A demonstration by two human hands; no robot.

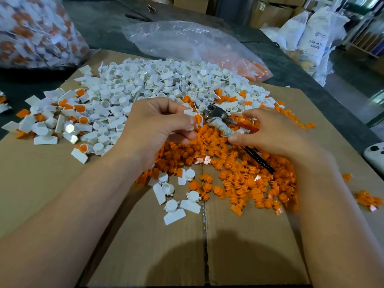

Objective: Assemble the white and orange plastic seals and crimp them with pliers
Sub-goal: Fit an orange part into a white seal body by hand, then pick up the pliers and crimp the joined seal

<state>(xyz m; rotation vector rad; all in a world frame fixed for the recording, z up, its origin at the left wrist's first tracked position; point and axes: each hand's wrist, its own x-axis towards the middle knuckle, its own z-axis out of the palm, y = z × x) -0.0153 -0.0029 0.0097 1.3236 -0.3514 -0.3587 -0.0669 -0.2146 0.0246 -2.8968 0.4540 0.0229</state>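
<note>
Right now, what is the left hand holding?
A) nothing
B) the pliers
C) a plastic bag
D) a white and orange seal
D: the left hand pinches a seal, white with orange, at its fingertips, while the right hand grips the pliers.

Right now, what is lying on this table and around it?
white seal bodies: many, white, heaped on the cardboard's far side
orange inserts: many, orange, heaped under the hands
assembled seals: several, white and orange, left of the heap
cardboard: one sheet, brown, under the parts
clear bag: one, nearly empty, behind the heap
full bag: one, white and orange pieces, far left
pliers: one, metal, in the right hand
held seal: one, white and orange
left hand: pinches the held seal
right hand: grips the pliers
</note>
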